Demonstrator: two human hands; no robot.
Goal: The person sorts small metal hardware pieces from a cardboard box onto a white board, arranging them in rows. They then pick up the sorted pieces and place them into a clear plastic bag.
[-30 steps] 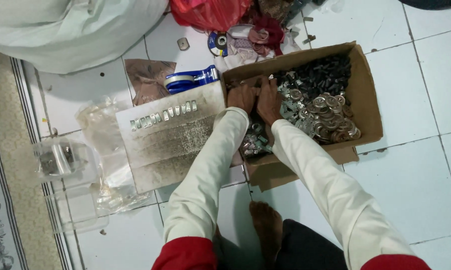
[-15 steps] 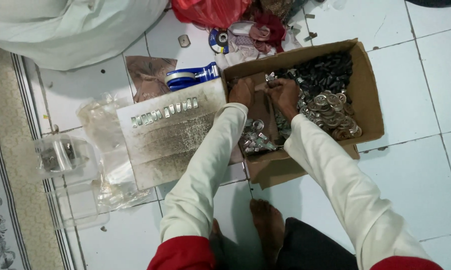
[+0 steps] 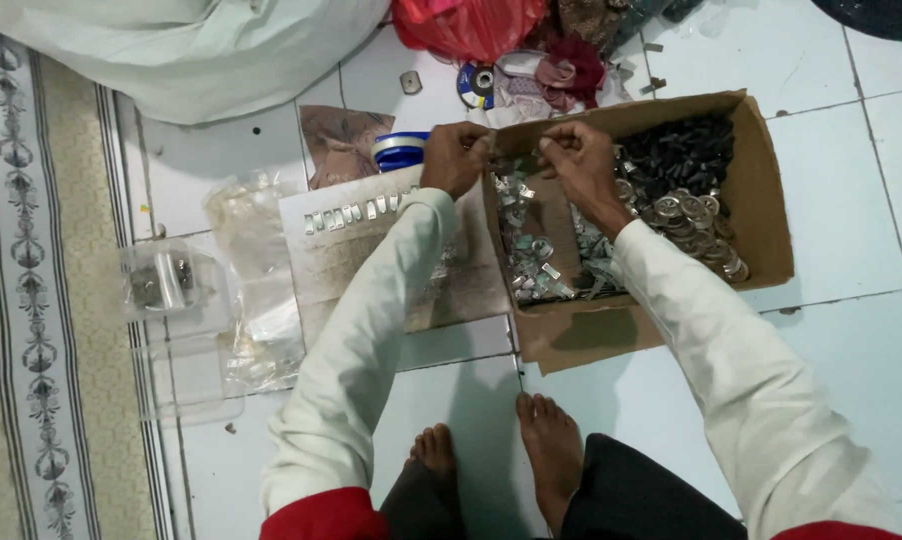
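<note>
Above the cardboard box (image 3: 761,200) of metal parts (image 3: 541,265), the left hand (image 3: 456,155) and right hand (image 3: 581,160) hover close together. Both sets of fingers curl, pinching small metal pieces.

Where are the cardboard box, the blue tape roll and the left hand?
box (image 3: 761,215), head view, right wall.
tape roll (image 3: 399,152), head view, blue side.
left hand (image 3: 453,158), head view, back of the hand.

A home floor used for piecework is suggested: white tiles (image 3: 851,350), rug (image 3: 41,300) at nine o'clock, box (image 3: 761,200) of metal parts.
</note>
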